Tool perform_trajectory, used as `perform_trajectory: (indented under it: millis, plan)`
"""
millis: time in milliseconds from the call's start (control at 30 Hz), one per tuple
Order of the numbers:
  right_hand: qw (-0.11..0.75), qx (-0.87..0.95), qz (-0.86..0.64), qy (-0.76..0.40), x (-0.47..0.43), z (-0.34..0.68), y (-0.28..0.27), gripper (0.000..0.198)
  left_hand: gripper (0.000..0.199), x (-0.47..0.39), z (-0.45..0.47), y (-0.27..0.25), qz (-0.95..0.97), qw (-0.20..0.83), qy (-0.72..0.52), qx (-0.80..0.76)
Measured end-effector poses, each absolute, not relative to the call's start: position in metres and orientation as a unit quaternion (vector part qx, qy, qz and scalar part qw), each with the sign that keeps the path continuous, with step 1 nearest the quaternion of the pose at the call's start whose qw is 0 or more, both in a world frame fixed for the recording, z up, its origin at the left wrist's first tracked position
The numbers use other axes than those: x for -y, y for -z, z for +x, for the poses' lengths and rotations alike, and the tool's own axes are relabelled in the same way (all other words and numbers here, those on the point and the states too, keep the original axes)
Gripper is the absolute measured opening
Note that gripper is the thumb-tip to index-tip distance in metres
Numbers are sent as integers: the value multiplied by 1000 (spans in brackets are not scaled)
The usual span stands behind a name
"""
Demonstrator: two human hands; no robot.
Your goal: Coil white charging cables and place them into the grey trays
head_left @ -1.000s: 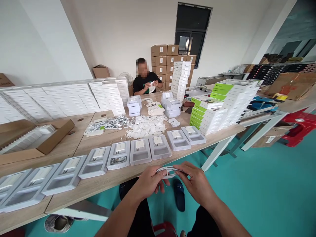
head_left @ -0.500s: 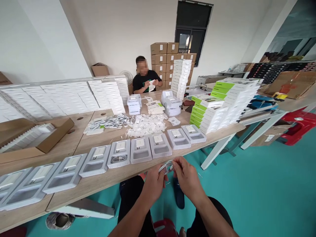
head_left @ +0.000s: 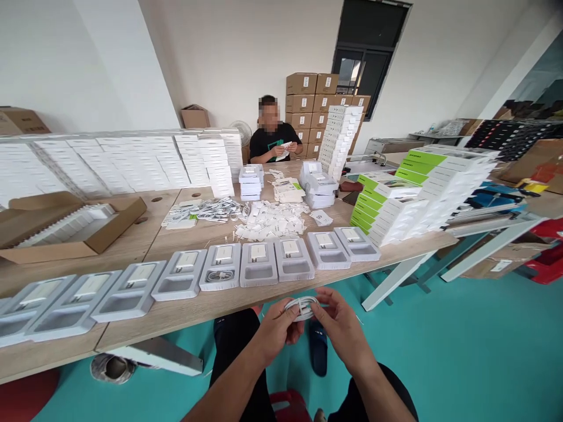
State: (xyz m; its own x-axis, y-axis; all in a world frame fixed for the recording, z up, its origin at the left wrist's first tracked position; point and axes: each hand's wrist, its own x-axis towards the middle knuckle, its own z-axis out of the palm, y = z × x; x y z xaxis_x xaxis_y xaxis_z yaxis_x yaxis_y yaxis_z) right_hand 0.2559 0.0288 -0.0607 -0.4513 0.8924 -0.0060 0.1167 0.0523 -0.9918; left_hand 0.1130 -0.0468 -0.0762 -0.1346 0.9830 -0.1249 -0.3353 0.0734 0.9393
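Note:
A coiled white charging cable (head_left: 302, 307) is held between my two hands, over the floor in front of the table edge. My left hand (head_left: 280, 323) is closed on the coil's left side, thumb on top. At the coil's right end, my right hand (head_left: 335, 316) pinches it with thumb and fingers. Just beyond lies a row of plastic trays (head_left: 259, 276), each with a white charger (head_left: 258, 251) in its upper compartment. One tray also holds a coiled cable (head_left: 220, 275) in its lower compartment; the lower compartments of the other trays nearby hold nothing.
Behind the trays lie a pile of cables (head_left: 215, 210) and a heap of small white pieces (head_left: 270, 220). White-and-green boxes (head_left: 378, 211) are stacked at the right, an open carton (head_left: 112, 231) stands left. A co-worker (head_left: 275, 138) sits across the wooden table (head_left: 176, 322).
The view has turned slightly left, so the table's contents appear further right. The cable coil now shows flatter and fuller between my hands, and my right fingers have spread more.

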Motion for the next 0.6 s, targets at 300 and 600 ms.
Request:
perform_trajectory:
  millis: [300, 600]
  plan:
    - [302, 626, -366, -618, -26, 259, 79, 45, 37, 59, 93, 55, 429, 505, -515, -544]
    - [252, 622, -419, -612, -19, 301, 134, 52, 37, 46, -14, 20, 659, 151, -275, -683]
